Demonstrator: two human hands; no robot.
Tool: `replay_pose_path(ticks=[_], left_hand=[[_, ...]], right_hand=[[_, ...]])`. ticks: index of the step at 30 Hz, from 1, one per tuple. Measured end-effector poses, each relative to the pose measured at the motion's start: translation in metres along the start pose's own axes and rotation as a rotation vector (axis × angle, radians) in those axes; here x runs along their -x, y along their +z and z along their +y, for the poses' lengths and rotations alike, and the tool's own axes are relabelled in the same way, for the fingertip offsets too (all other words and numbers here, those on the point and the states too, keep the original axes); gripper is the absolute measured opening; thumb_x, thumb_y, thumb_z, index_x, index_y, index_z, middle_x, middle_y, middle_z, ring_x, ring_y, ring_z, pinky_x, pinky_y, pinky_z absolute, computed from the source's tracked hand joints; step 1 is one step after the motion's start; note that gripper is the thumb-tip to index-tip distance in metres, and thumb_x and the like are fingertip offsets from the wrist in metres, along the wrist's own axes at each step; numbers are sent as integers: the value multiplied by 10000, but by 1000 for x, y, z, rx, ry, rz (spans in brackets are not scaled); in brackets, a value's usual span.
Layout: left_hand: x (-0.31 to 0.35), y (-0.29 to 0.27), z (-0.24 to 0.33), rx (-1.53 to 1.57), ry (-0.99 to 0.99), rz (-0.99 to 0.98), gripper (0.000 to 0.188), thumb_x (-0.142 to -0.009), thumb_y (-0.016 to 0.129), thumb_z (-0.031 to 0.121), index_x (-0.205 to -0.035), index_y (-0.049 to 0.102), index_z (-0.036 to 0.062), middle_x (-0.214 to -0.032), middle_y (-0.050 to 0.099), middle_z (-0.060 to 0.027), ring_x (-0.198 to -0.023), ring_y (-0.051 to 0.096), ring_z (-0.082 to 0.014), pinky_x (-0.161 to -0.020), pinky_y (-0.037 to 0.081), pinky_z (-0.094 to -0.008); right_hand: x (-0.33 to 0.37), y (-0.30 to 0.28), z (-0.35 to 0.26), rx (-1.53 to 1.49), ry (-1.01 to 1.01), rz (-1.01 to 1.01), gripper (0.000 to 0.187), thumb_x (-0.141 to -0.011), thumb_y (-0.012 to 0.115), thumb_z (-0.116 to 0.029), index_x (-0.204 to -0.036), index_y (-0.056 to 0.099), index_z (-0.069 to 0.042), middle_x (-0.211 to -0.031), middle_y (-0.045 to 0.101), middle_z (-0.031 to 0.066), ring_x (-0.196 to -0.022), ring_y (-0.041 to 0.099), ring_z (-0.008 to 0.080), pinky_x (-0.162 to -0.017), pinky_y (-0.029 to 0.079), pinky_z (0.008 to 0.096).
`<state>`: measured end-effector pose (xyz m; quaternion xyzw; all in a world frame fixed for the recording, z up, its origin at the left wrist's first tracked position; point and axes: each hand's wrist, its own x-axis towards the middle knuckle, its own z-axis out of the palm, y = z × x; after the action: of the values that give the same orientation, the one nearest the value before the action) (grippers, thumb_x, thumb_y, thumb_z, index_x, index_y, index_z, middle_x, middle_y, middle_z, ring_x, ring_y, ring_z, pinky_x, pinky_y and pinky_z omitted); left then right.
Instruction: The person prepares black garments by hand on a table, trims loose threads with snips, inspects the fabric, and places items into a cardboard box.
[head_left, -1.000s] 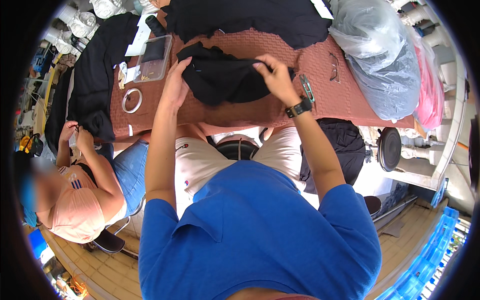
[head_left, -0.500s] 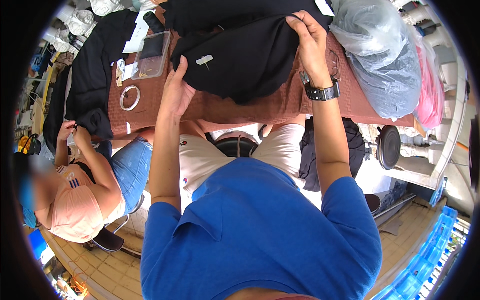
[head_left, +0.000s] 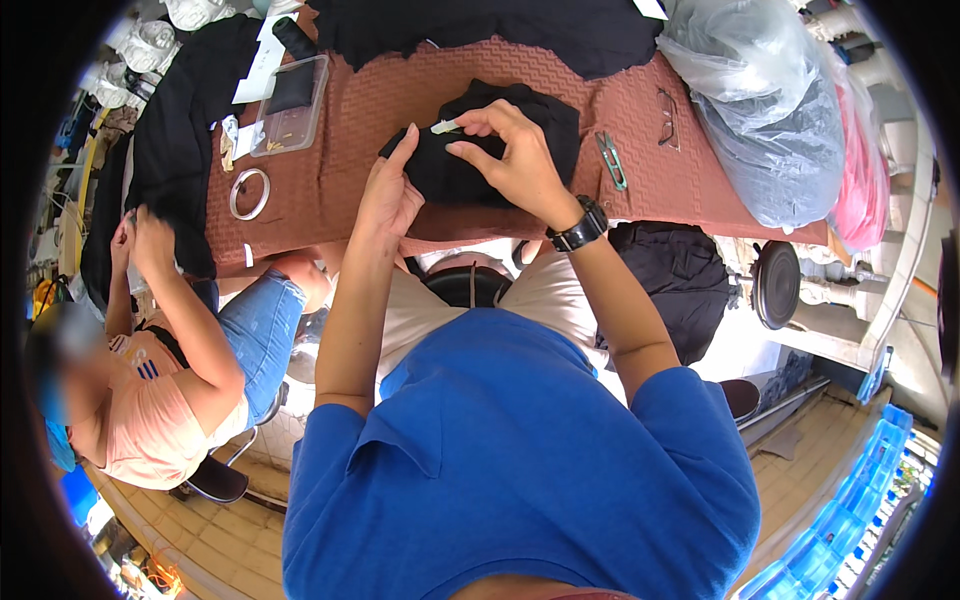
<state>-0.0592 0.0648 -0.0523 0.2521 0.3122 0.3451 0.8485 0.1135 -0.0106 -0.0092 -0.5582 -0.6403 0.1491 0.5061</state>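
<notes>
A black cloth piece point(head_left: 545, 125) lies bunched on the brown-covered table in front of me. My left hand point(head_left: 392, 195) grips its left edge, thumb on top and fingers folded underneath. A small white tag point(head_left: 444, 127) stands out on the dark cloth. Over the cloth, my right hand point(head_left: 515, 155) has its curled fingertips at the tag's right end, while the thumb sits a little lower, apart from the index finger. Right of the cloth lie green-handled thread snips point(head_left: 611, 161), touched by neither hand.
More black fabric point(head_left: 480, 30) covers the table's far side. Leftward are a clear plastic box point(head_left: 318, 100), a black thread spool point(head_left: 293, 38) and a white ring point(head_left: 249, 194). Eyeglasses point(head_left: 668, 118) and stuffed plastic bags point(head_left: 755, 110) lie right. A person point(head_left: 165, 400) sits at my left.
The black cloth came down from its raised, spread position and is bunched smaller. My right hand left its upper right edge and moved down-left to the tag. Snips and brown tablecloth are uncovered.
</notes>
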Motion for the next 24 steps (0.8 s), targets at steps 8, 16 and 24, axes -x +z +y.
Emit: replay_pose_path(ticks=[8,16,24], left_hand=[[0,2,-6,4,30,21,276,-998,635,241,-1146,624,7,-1103,696,-91,-992,693,-171,-878,582,-311],[7,-6,-33,-146,125,144,299,-979,655,205,-1189,605,-2,-1142,679,-112,-1028,687,-187,-905,572,-317],[16,6,-36,-24,-25,148,335,-902,734,125,-1172,623,-40,-1143,688,-125,-1013,685,-195,-921,557,-310]], right_hand=[[-6,2,-3,84,-71,84,89,-868,718,-24,-925,654,4,-870,626,85,-720,588,190,-639,467,310],[2,-82,-68,-250,-131,210,50,-991,571,-5,-997,524,-23,-1000,700,191,-858,684,207,-788,564,326],[23,-189,-160,-482,-345,269,139,-941,692,-150,-911,580,-74,-878,540,4,-708,470,120,-571,395,247]])
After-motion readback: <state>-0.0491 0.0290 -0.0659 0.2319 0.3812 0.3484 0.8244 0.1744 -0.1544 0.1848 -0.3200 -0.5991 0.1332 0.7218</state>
